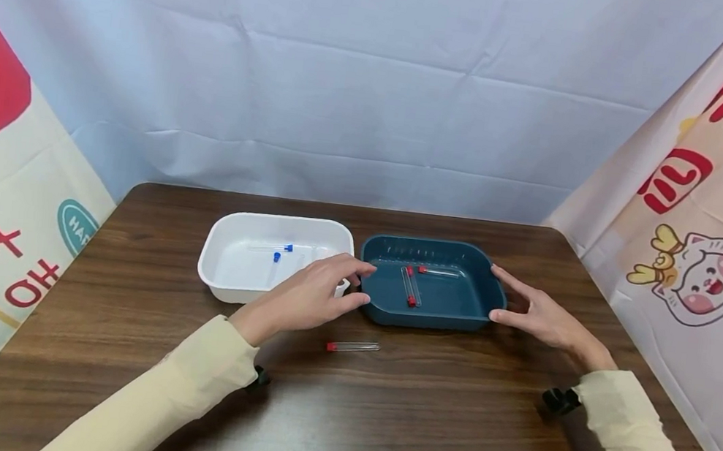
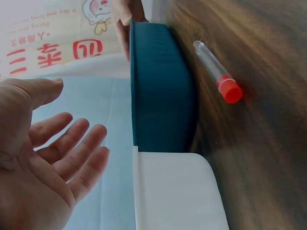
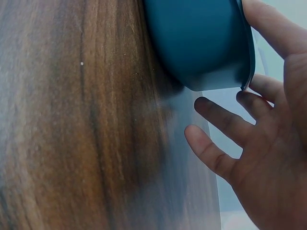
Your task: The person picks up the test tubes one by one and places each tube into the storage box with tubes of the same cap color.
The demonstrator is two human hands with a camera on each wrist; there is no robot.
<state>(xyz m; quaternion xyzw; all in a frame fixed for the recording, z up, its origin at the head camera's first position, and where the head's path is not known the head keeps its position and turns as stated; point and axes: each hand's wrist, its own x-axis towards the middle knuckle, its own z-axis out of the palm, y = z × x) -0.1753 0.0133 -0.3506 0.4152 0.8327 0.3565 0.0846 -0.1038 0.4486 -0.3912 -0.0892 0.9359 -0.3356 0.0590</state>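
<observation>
My left hand (image 1: 311, 290) hovers over the right end of a white basin (image 1: 222, 288), fingers spread and loosely bent with nothing between them. Its fingertips come near the left rim of a dark teal basin (image 1: 431, 321). At that basin's right end my right hand (image 1: 540, 316) touches the rim with thumb and fingers spread apart. Inside the teal basin lie a few clear test tubes with red caps, one (image 1: 441, 272) near the back. Blue-capped test tubes (image 1: 269, 247) lie in the white basin, partly hidden by my left hand. Another red-capped test tube (image 1: 354, 347) lies on the table before the basins.
Both basins stand side by side on a brown wooden table (image 1: 413, 422). A pale cloth (image 1: 347, 106) hangs behind its back edge, and printed cloths (image 1: 697, 239) hang at the sides. Dark wrist devices (image 1: 560, 401) show under the sleeves.
</observation>
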